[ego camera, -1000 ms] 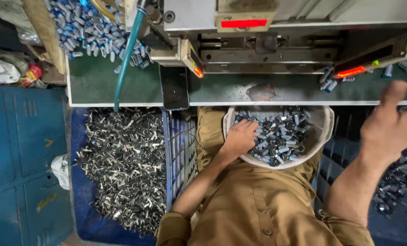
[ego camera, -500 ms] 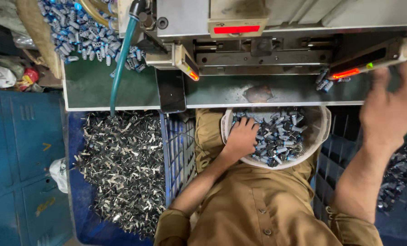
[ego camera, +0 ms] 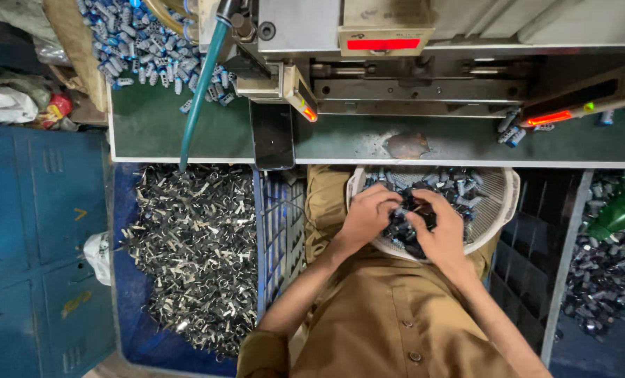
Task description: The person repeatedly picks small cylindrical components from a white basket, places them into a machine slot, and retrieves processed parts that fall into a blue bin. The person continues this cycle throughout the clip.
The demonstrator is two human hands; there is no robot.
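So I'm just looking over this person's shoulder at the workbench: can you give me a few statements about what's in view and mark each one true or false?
1. Both hands are in the white basket of small metal parts. True: left hand and right hand are both in it.
2. The basket sits on the green bench. False: it rests on the person's lap, below the bench edge.
3. A blue bin of metal scrap lies on the left. True.
4. The teal hose runs into the basket. False: it drops towards the scrap.

I see a green bench [ego camera: 221, 136] across the upper frame. On it lie a heap of small blue-grey metal parts [ego camera: 144, 45] at upper left, a dark phone [ego camera: 272, 136] near its front edge, and a few loose parts [ego camera: 512, 129] at right.
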